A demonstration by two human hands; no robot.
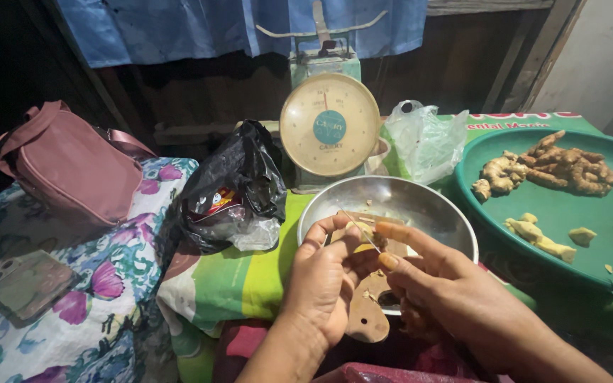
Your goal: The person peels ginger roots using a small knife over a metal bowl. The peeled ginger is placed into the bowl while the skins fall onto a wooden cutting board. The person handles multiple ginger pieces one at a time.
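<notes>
My left hand (328, 280) holds a small pale piece of ginger (360, 229) just above the near rim of a steel bowl (427, 206). My right hand (438, 287) grips a knife; its thin blade (360, 230) lies against the ginger and its brown wooden handle (367, 312) hangs down below the hands. Both hands meet over the bowl's front edge. What lies inside the bowl near the hands is partly hidden.
A green tray (555, 213) at right carries unpeeled ginger roots (555, 170) and peeled yellow pieces (537, 234). Behind the bowl stand a dial scale (329, 128), a black plastic bag (235, 188) and a clear bag (423, 142). A pink handbag (69, 167) and phone (23, 284) lie left.
</notes>
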